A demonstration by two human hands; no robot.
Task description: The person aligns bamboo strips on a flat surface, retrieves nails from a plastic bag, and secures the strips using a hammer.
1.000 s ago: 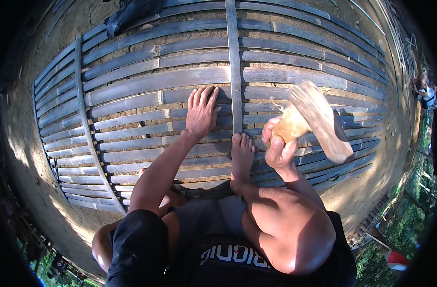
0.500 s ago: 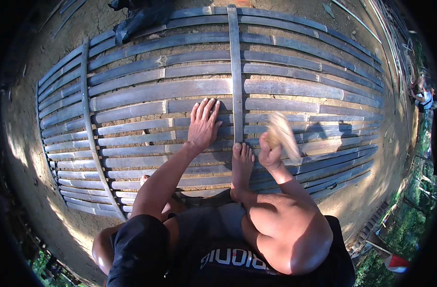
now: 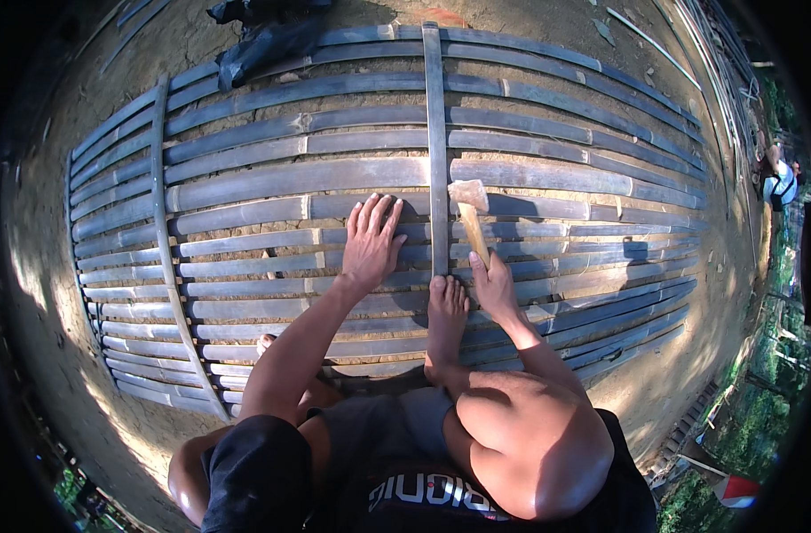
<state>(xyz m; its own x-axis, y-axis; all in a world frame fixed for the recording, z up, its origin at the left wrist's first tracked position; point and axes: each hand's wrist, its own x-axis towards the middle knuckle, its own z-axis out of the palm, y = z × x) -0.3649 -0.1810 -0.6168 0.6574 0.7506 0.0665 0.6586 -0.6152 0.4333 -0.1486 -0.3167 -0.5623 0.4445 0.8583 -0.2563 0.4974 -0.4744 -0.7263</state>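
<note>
A large panel of split bamboo slats [image 3: 352, 178] lies on the ground, crossed by a middle bamboo strip [image 3: 436, 133] and another cross strip [image 3: 162, 195] on the left. My left hand [image 3: 370, 242] rests flat with fingers spread on the slats, just left of the middle strip. My right hand [image 3: 494, 282] is wrapped round the handle of a wooden mallet [image 3: 469, 197]. The mallet's pale, blocky head is beside the right edge of the middle strip; whether it touches the bamboo I cannot tell. My bare foot [image 3: 447, 320] is at the strip's near end.
Black plastic sheeting [image 3: 268, 49] lies over the panel's far left edge. Long poles [image 3: 720, 80] run along the far right. A person [image 3: 781, 182] is in the distance at the right. Bare earth [image 3: 46, 231] surrounds the panel.
The mallet has swung from a raised, blurred position at the right down and leftward to beside the middle strip. My left hand stays on nearly the same slats.
</note>
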